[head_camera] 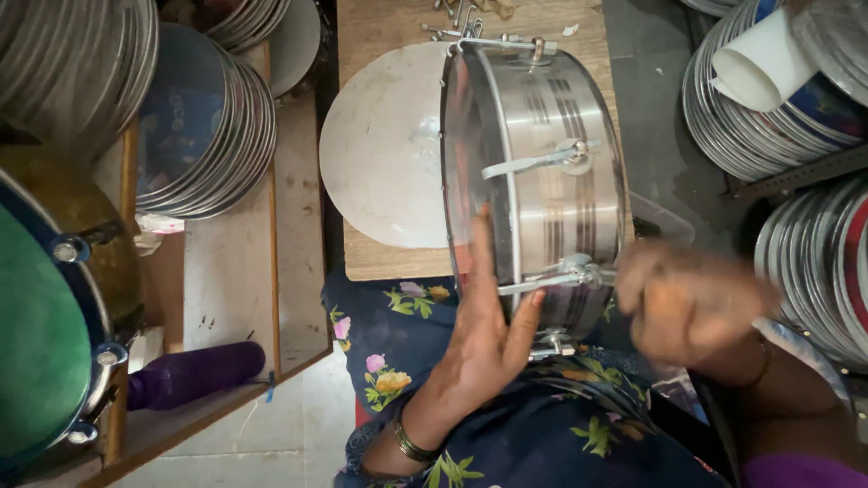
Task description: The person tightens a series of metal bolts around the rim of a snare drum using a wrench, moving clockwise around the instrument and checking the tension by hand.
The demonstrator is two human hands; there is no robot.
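Cramped workshop: wooden board (pixel 561 27) ahead, bearing a round white drumhead (pixel 380 154). Steel drum shell (pixel 542 181) tipped on edge over the board's near rim and the lap. Left hand (pixel 484 339) flat, fingers spread against its head. Right hand (pixel 687 303) blurred beside the tension rod (pixel 551 282); grip unreadable. Stacked hoops (pixel 221 126) crowding both sides.

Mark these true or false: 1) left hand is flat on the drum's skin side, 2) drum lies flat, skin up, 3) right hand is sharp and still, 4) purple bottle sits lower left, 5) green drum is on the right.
1) True: the left hand rests against the steel drum at its head.
2) False: it stands on its side across the lap.
3) False: the right hand is motion-blurred.
4) True: the purple bottle lies there.
5) False: the green drum is at the left edge.
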